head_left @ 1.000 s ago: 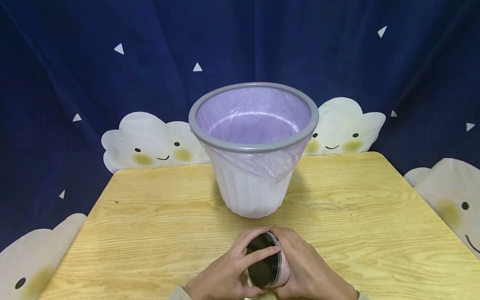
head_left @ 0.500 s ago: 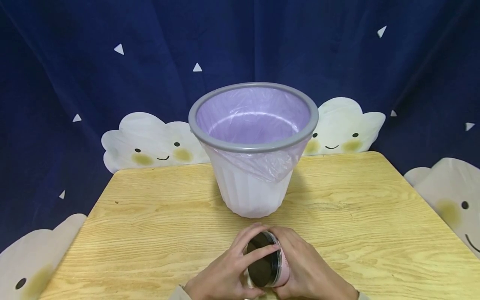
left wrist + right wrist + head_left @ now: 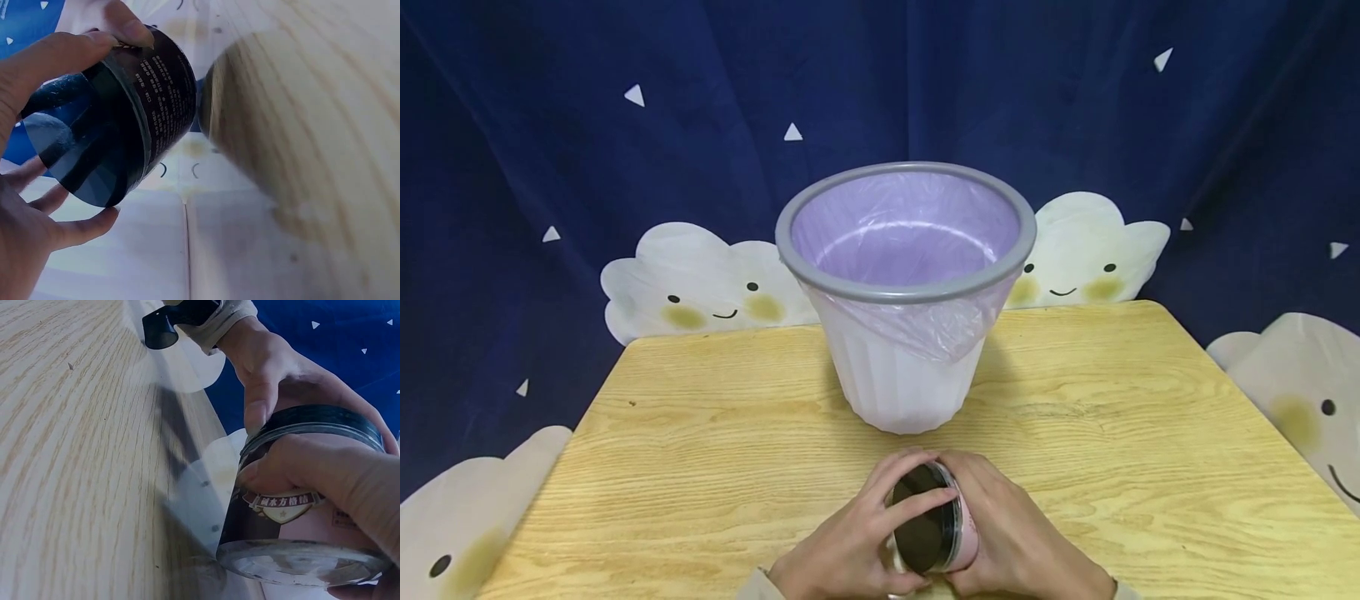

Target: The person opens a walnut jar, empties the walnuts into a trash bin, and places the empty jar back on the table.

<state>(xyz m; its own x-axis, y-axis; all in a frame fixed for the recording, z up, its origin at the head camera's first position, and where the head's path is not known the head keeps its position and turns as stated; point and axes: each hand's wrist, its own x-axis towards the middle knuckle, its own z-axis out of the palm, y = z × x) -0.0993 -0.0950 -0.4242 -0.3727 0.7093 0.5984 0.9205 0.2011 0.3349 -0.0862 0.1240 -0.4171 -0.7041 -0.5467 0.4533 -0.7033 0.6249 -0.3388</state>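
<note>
Close to the table's front edge, a jar with a pink and dark label [image 3: 294,515] lies tilted between both hands. Its flat dark lid [image 3: 921,533] faces the left side. My left hand [image 3: 857,533] grips the lid around its rim, with fingers spread and one finger crossing the top. Around the jar's body wraps my right hand [image 3: 1018,529], thumb over the label in the right wrist view. The jar's clear base [image 3: 300,562] shows there too. In the left wrist view, small print covers the label's dark side [image 3: 165,87].
A white wastebasket [image 3: 895,375] with a grey rim [image 3: 906,293] and a thin purple-tinted bag liner [image 3: 917,242] stands upright beyond the hands. It rests on a wood-grain table [image 3: 715,450]. A dark blue curtain [image 3: 850,75] with cloud faces hangs behind.
The head view has shifted by a tiny amount. Both hands keep the same hold on the jar, and the wastebasket stays in place.
</note>
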